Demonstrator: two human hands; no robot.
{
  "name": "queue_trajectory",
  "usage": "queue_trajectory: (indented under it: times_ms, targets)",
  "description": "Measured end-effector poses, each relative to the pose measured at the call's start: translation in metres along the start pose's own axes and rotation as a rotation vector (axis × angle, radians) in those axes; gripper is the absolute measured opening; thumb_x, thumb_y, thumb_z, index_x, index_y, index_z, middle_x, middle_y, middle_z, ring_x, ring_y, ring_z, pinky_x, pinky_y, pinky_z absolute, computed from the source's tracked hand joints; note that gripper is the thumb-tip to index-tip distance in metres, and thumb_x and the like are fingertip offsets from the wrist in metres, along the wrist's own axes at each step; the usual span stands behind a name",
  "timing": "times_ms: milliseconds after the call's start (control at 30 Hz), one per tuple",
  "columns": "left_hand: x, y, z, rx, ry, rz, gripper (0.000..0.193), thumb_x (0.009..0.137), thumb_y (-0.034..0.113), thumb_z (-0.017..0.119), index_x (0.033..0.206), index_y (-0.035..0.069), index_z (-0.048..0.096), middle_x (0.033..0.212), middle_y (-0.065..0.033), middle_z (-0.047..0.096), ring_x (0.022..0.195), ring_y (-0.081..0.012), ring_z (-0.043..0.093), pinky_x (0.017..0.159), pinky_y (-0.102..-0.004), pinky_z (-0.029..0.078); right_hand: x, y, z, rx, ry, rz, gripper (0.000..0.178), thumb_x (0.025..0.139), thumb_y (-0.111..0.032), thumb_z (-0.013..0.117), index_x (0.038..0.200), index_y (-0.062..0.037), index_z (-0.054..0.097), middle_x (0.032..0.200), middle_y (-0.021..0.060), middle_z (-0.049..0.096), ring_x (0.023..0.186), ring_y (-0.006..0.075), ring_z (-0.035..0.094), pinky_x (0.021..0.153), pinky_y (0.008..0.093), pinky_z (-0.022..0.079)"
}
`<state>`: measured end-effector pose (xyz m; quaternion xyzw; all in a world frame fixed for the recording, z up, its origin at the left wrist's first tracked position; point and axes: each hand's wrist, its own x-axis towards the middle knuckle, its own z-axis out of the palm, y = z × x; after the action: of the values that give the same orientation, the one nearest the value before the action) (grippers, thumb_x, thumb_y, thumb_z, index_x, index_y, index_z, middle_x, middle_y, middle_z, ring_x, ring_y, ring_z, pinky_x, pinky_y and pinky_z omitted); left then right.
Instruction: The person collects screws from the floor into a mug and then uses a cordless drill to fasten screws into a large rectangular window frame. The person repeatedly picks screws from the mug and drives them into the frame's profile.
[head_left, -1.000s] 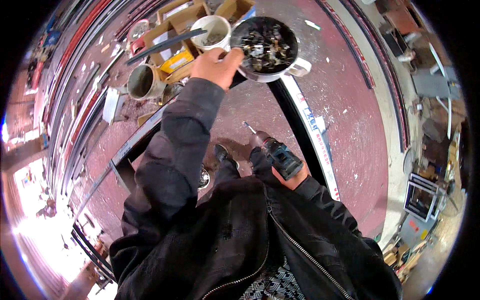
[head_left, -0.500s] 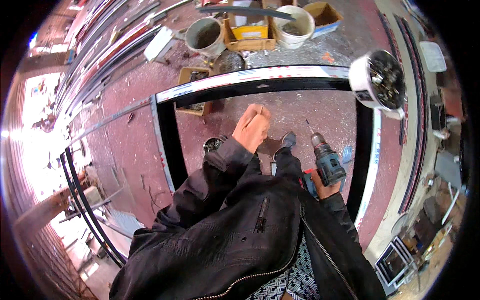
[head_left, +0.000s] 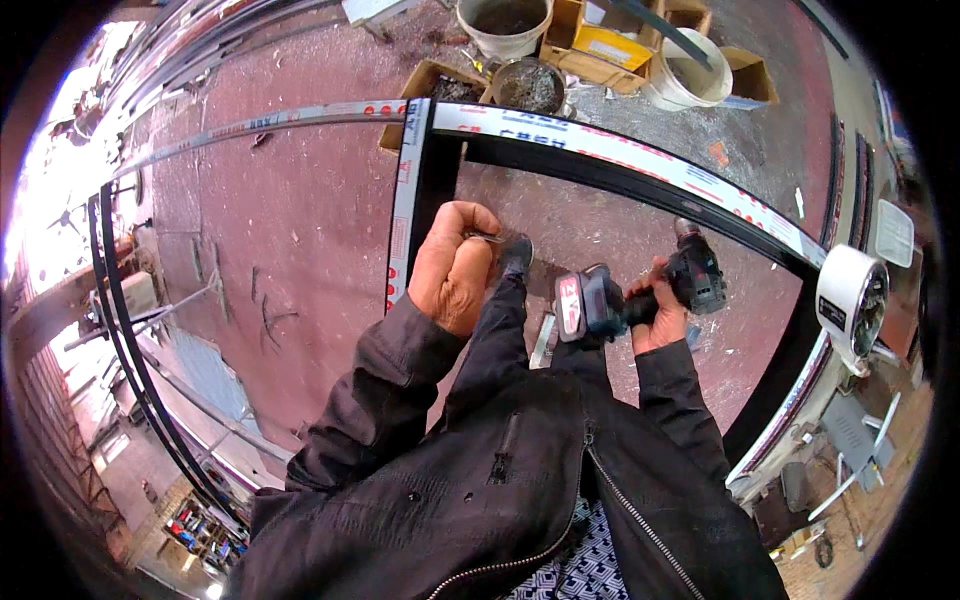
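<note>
My right hand [head_left: 658, 322] is wrapped round the handle of a cordless drill [head_left: 697, 278]. Its battery end points left and its chuck points away from me. My left hand [head_left: 450, 278] is closed in a pinch, with a small thin metal piece [head_left: 484, 237] showing at the fingertips; its kind is too small to make out. Both hands are over the opening of a large black metal frame [head_left: 610, 152], whose edges carry white printed film. The left hand is beside the frame's left bar, and neither hand touches the frame.
A white bucket of small hardware [head_left: 845, 305] stands by the frame's right corner. Beyond the far bar are a grey bucket [head_left: 505, 45], a round pan [head_left: 528, 88], a yellow and wooden box [head_left: 600, 45] and another white bucket [head_left: 690, 90]. Long profiles [head_left: 125, 330] stand left.
My view has swung, so the frame and buckets sit differently. The drill has turned, bringing its battery into sight at left. My left hand has moved closer to the frame's left bar.
</note>
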<state>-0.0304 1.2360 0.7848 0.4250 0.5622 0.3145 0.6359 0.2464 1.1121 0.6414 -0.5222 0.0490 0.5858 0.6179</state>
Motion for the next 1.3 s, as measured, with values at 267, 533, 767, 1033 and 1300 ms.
queue_trajectory:
  times_ms: [267,533,767,1033,1300]
  targets:
    - [0.006,0.0,-0.034,0.026,0.119,0.25,0.021,0.108,0.009,0.038,0.114,0.001,0.056,0.082,-0.0013,0.053,0.065,-0.0069,0.043,0.06,-0.0219,0.037,0.023,0.006,0.073,0.24,0.022,0.03,0.028,0.09,-0.026,0.082,0.105,-0.0051,0.07,0.087,0.0052,0.067,0.083,0.0222,0.066,0.083,0.0383,0.054]
    - [0.021,0.0,-0.056,0.075,0.077,0.35,0.032,0.111,0.007,0.041,0.139,-0.001,0.052,0.092,-0.0053,0.066,0.07,-0.0039,0.052,0.064,-0.0193,0.044,0.032,0.01,0.095,0.378,-0.125,0.007,0.032,0.093,-0.026,0.078,0.11,-0.0003,0.066,0.106,0.012,0.066,0.093,0.0252,0.065,0.086,0.0386,0.054]
    - [0.027,0.009,-0.048,-0.009,0.166,0.208,0.021,0.111,0.013,0.045,0.126,0.0,0.053,0.098,-0.0134,0.073,0.064,-0.0063,0.058,0.06,-0.0198,0.047,0.033,0.013,0.095,0.367,-0.164,-0.027,0.029,0.096,-0.028,0.074,0.115,-0.007,0.069,0.112,0.01,0.071,0.101,0.0246,0.066,0.087,0.0406,0.054]
    - [0.034,-0.004,-0.042,0.197,0.275,0.261,0.014,0.105,0.011,0.062,0.109,-0.002,0.06,0.086,-0.0103,0.075,0.065,-0.0076,0.063,0.057,-0.0221,0.05,0.029,0.01,0.108,0.369,-0.017,-0.087,0.029,0.097,-0.027,0.072,0.114,-0.0043,0.069,0.106,0.0118,0.072,0.094,0.0251,0.064,0.088,0.0385,0.054]
    - [0.04,-0.002,-0.029,0.53,0.423,0.467,0.011,0.093,0.008,0.076,0.091,-0.003,0.074,0.072,-0.0052,0.071,0.065,-0.0055,0.064,0.06,-0.0237,0.052,0.037,0.004,0.116,0.384,0.087,-0.162,0.022,0.099,-0.022,0.068,0.112,-0.0046,0.072,0.104,0.0095,0.073,0.089,0.022,0.063,0.084,0.0358,0.055]
